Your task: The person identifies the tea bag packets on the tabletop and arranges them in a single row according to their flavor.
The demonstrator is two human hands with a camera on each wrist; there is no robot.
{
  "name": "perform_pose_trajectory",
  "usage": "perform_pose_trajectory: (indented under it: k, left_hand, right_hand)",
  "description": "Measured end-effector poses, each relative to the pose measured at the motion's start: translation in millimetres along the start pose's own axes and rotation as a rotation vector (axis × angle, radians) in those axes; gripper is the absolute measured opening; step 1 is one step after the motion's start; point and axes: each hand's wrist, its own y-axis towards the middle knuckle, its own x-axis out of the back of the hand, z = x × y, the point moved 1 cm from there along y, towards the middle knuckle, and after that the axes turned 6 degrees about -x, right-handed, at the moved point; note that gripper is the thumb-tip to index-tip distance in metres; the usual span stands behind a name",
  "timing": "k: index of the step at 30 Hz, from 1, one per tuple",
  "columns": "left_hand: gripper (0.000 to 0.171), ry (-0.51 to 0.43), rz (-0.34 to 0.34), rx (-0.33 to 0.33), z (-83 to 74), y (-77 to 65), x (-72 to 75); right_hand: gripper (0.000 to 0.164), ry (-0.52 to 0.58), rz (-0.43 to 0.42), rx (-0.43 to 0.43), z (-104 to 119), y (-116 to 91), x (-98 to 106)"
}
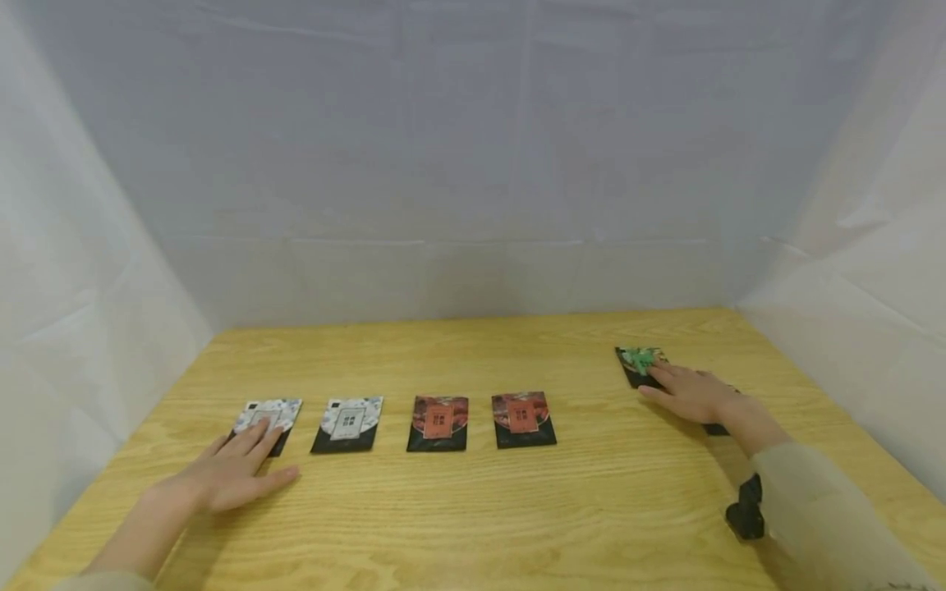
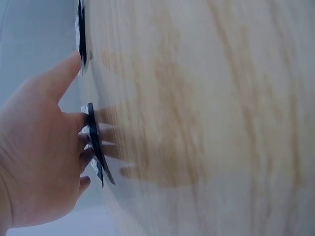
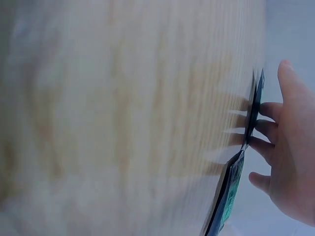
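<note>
At the left end of a row of flat packets, my left hand [image 1: 229, 474] rests its extended fingers on a white-and-black packet [image 1: 284, 410]. The left wrist view shows those fingertips against the thin packet [image 2: 94, 132], the thumb held apart. On the right, the fingers of my right hand [image 1: 691, 396] touch a green-and-black packet [image 1: 630, 361] lying farther back. Another dark packet [image 1: 716, 429] lies mostly hidden beneath that hand. In the right wrist view, the fingertips meet one packet [image 3: 253, 115], and a green-printed packet [image 3: 230, 194] lies beside it.
Between the hands lie a second white-and-black packet [image 1: 347, 424] and two red-and-black packets, one left [image 1: 438, 424] and one right [image 1: 524, 419]. They lie flat on a wooden table [image 1: 458, 517]. White sheeting [image 1: 473, 164] encloses the back and sides. A black device [image 1: 746, 509] is at the right wrist.
</note>
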Motion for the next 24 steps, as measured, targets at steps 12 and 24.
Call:
perform_pose_trajectory:
  k: [12, 24]
  left_hand:
    - [0.086, 0.012, -0.002, -0.002, -2.3, -0.7, 1.2]
    - [0.087, 0.000, 0.006, 0.002, -1.9, -0.1, 1.1]
  right_hand:
    - [0.071, -0.085, -0.013, 0.079, 8.2, -5.9, -2.1]
    - [0.067, -0.114, -0.024, 0.162, 21.5, -12.0, -3.8]
